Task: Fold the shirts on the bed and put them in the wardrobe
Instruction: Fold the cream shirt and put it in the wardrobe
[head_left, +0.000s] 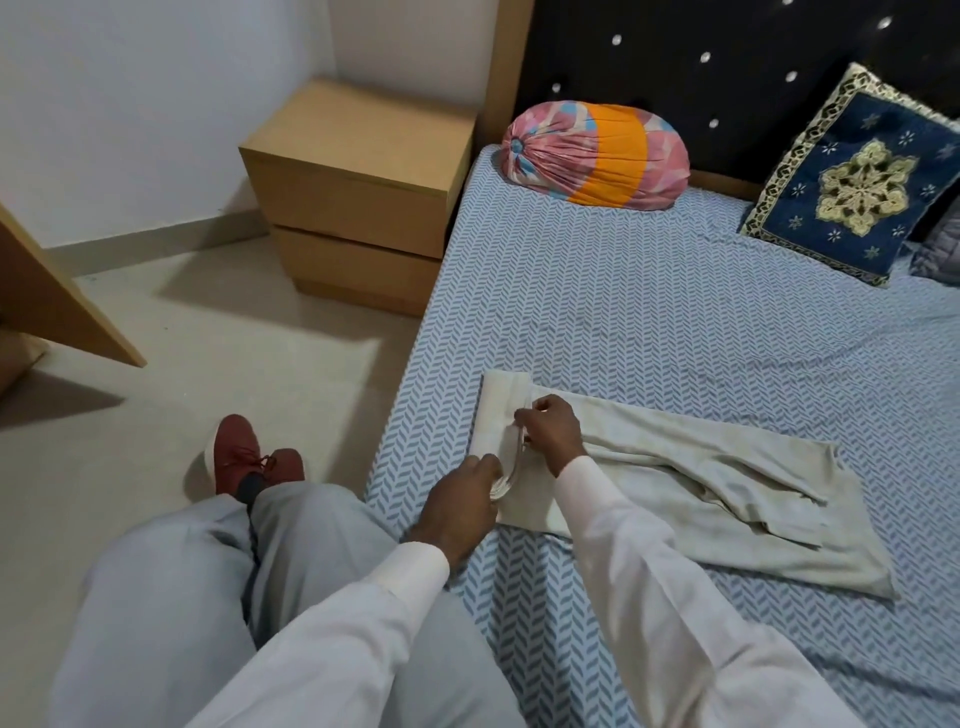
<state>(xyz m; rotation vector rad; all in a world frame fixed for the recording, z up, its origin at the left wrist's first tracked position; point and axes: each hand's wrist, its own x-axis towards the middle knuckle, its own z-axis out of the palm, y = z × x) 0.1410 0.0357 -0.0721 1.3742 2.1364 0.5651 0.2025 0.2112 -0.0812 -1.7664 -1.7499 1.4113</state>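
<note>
A pale beige shirt (691, 483) lies lengthwise on the bed (623, 312), folded narrow, with its collar end near the bed's left edge. My left hand (457, 499) pinches the lower part of the collar edge. My right hand (550, 431) pinches the same folded edge a little higher up. Both hands sit at the collar end, close together. The shirt's tail spreads loosely to the right, with a sleeve lying on top. No wardrobe is clearly in view.
A wooden bedside cabinet (358, 192) stands left of the bed. A pink and orange bolster (597, 156) and a blue embroidered cushion (852, 176) lie by the dark headboard. A wooden panel (62, 301) leans in at far left. My legs and red shoe (234, 452) are over the floor.
</note>
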